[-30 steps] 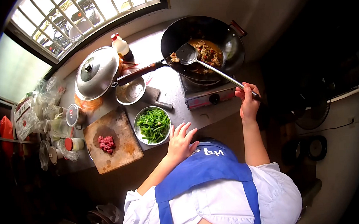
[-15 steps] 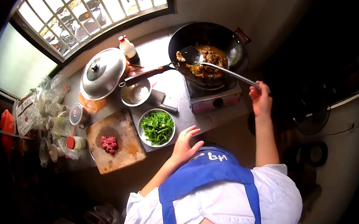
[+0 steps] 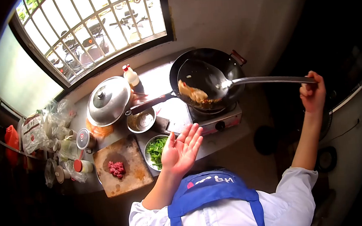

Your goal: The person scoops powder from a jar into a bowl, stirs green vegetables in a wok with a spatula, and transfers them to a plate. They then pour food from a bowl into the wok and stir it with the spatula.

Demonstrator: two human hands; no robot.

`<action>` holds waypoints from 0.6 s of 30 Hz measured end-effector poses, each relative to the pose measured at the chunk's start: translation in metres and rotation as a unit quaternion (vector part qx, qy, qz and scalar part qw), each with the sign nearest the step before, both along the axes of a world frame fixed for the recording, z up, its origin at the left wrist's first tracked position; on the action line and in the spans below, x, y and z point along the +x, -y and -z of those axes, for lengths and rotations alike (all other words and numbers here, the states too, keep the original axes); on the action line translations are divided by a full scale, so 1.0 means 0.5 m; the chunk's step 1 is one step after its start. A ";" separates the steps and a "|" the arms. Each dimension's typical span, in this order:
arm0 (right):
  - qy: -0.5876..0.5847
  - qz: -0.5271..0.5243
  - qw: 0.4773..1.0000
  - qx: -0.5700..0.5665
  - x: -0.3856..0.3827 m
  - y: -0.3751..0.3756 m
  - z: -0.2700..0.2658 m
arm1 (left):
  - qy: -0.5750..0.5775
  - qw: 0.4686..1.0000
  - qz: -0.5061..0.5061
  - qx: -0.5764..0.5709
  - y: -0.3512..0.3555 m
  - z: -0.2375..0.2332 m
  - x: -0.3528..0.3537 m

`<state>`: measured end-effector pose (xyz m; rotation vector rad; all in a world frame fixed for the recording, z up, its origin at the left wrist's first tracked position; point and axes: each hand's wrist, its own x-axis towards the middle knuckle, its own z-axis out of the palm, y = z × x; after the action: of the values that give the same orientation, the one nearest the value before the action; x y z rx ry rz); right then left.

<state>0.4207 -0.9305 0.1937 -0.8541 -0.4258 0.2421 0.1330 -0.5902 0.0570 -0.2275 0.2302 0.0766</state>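
Note:
My right hand (image 3: pixel 313 91) is wrapped round the end of a long metal wok spatula (image 3: pixel 266 80). The spatula's broad blade is raised toward me above the black wok (image 3: pixel 237 68), with a lump of cooked food (image 3: pixel 194 92) at its lower left. Much of the wok's inside is hidden behind the blade. My left hand (image 3: pixel 182 151) is held palm up with its fingers stretched out, and nothing lies in it. Behind it is a bowl of cut green vegetables (image 3: pixel 155 149), partly covered by the hand. The wok rests on a gas stove (image 3: pixel 227 117).
Left of the bowl, a wooden cutting board (image 3: pixel 132 165) carries chopped red meat (image 3: pixel 117 169). A domed lid (image 3: pixel 109 101), a metal bowl (image 3: pixel 142 120), a cleaver (image 3: pixel 162 124) and a bottle (image 3: pixel 131 76) stand farther back. Jars and plastic bags crowd the left. The wok handle (image 3: pixel 153 102) points left.
My right hand has moved right and lifted the spatula from the food in the wok, bringing some up. My left hand has turned palm up and opened. The view has tilted upward.

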 end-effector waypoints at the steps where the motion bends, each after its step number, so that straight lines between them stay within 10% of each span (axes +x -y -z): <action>1: 0.011 -0.025 1.000 0.012 -0.003 0.015 -0.013 | 0.023 1.000 0.010 -0.001 0.006 -0.009 -0.008; 3: 0.053 -0.119 0.991 0.037 -0.014 0.037 -0.041 | 0.010 0.999 0.025 0.022 0.019 -0.026 -0.024; 6: 0.087 -0.180 0.979 0.041 -0.040 0.063 -0.074 | 0.298 0.950 0.005 0.089 0.035 -0.003 -0.040; 8: 0.086 -0.172 0.981 0.039 -0.060 0.084 -0.089 | 0.430 0.864 0.122 -0.230 0.061 -0.068 -0.027; 13: 0.129 -0.172 0.977 -0.012 -0.089 0.131 -0.120 | 0.122 0.984 0.014 0.129 0.063 0.061 -0.076; 18: 0.117 -0.181 0.975 0.055 -0.085 0.191 -0.121 | 0.105 0.993 0.048 0.028 0.051 0.039 -0.072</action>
<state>0.3783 -1.0260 0.2540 -0.6935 -0.8101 0.4527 0.0970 -0.6155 0.0375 -0.1660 0.0299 -0.0363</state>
